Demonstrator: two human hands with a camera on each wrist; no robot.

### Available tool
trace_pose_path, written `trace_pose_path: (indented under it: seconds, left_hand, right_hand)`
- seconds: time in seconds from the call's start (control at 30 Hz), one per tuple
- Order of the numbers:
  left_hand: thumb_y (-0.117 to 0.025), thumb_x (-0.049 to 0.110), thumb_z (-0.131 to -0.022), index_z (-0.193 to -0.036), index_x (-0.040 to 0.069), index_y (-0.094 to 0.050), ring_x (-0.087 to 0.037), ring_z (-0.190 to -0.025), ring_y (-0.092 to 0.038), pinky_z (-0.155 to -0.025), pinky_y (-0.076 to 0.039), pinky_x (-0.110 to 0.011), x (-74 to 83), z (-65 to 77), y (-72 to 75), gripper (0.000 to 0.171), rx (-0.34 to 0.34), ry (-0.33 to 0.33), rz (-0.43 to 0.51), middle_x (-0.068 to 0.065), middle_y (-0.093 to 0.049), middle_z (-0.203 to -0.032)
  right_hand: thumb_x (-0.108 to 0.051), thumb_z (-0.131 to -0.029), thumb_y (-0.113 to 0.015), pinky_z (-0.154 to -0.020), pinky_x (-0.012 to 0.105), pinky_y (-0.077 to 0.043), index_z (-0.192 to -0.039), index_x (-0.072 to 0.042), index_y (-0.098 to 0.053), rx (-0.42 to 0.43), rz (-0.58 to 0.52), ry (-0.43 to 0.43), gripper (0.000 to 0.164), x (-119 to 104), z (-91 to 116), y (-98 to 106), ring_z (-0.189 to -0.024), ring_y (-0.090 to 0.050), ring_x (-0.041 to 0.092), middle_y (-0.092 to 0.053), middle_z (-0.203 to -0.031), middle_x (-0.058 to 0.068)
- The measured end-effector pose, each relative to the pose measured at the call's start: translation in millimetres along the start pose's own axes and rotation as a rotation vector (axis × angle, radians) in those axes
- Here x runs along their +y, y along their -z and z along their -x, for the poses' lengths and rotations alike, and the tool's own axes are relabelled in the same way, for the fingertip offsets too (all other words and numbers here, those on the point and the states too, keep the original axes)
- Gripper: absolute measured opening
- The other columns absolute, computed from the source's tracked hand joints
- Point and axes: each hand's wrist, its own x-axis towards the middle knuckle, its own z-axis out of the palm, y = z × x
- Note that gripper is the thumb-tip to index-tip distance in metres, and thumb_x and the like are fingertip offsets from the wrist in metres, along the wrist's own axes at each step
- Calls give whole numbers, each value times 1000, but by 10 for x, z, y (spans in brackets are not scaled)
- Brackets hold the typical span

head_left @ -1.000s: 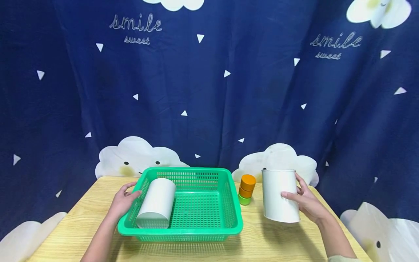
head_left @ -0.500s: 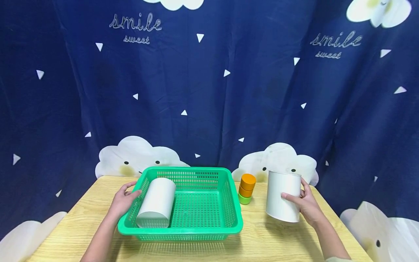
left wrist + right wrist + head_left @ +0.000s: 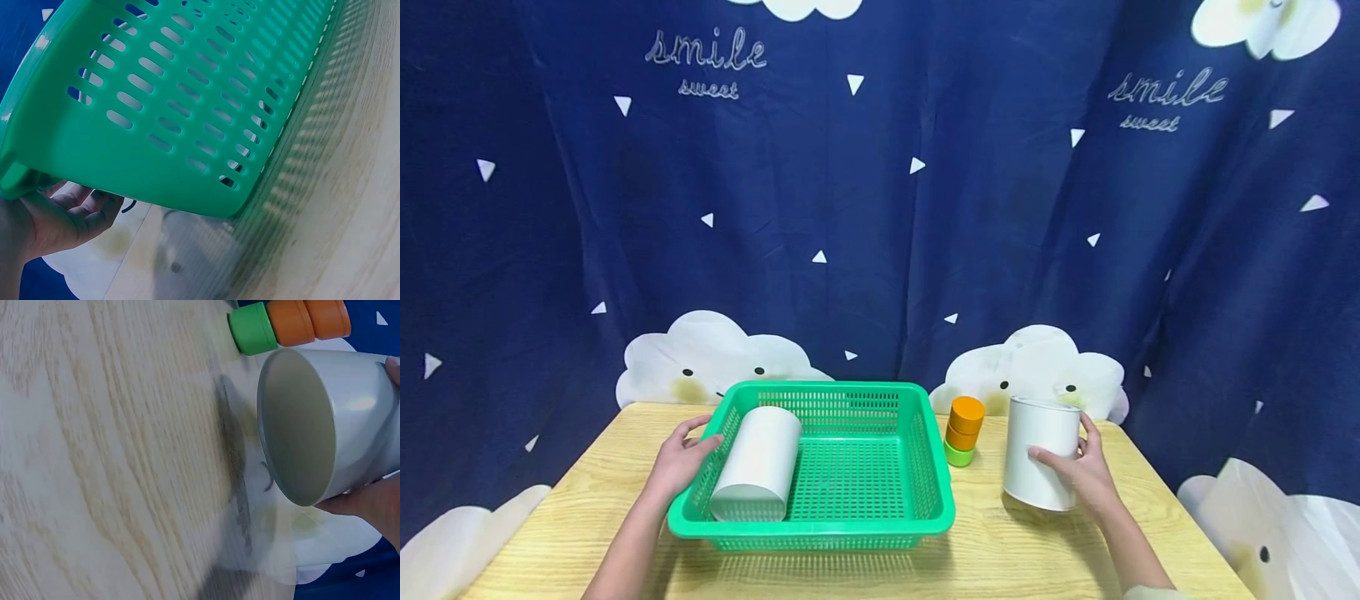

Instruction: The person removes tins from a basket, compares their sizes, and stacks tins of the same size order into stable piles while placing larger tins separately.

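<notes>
On the left, my left hand (image 3: 682,457) grips the side rim of the green plastic basket (image 3: 811,528), with the thumb over the rim; in the left wrist view its fingers (image 3: 94,209) curl under the edge. Inside the basket, against its left side, lies a white cylindrical canister (image 3: 762,454). My right hand (image 3: 1090,477) holds a second white canister (image 3: 1039,467) from its right side, thumb across the front. That canister is slightly tilted just above the table, and its beige lower end (image 3: 297,428) shows in the right wrist view.
Between the basket and the held canister stands a small stack of round pieces (image 3: 964,425), orange above and green at the bottom. The wooden table (image 3: 1000,558) ends at a dark blue curtain (image 3: 880,208) printed with clouds and triangles.
The right-hand canister has shifted right and then back left, and its tilt has changed, the top now leaning right. My left hand and the basket have stayed in place.
</notes>
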Motion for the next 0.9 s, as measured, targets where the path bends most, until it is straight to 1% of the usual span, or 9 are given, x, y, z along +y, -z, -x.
trace_pose_path:
  seconds: [0.1,0.23,0.33,0.6,0.77,0.9]
  left_hand:
    - [-53,30,-95,-142,0,-28,-20,-83,-65,-69,-55,-36,-3,-4,0,61,-1,1,8,-34,-51,-123]
    - [-53,30,-95,-142,2,-29,-19,-83,-64,-69,-55,-35,-14,-10,-1,60,2,12,12,-34,-52,-124]
    - [-53,30,-94,-142,2,-29,-19,-82,-64,-69,-55,-35,-3,-10,3,60,6,11,9,-34,-52,-123]
    - [-53,28,-95,-142,2,-29,-17,-80,-64,-68,-55,-34,1,-17,-1,59,8,9,25,-32,-54,-121]
    - [-53,28,-95,-142,1,-28,-17,-79,-64,-68,-55,-36,-9,-10,-9,60,3,10,38,-33,-54,-120]
    - [-53,28,-95,-142,2,-29,-17,-79,-64,-68,-55,-35,-4,-6,-3,59,10,12,29,-32,-55,-119]
  right_hand:
    - [-27,-78,-76,-99,47,-38,-148,-26,18,18,3,7,117,1,0,-43,-131,-33,41,-18,-150,27]
    - [-27,-77,-77,-98,46,-39,-148,-26,16,39,17,26,117,16,-6,-82,-130,-34,42,-18,-150,28]
    - [-28,-76,-78,-99,48,-38,-149,-26,15,64,23,41,118,41,-38,-106,-129,-35,42,-18,-150,28]
    - [-22,-74,-80,-99,50,-36,-150,-25,7,161,-19,120,116,73,-129,-212,-126,-37,39,-26,-147,27]
    - [-20,-72,-81,-101,52,-33,-150,-28,5,206,-49,133,116,111,-112,-304,-126,-34,40,-25,-147,26]
    - [-19,-72,-81,-102,53,-32,-149,-31,5,242,-78,148,116,163,-121,-373,-126,-34,41,-24,-146,25]
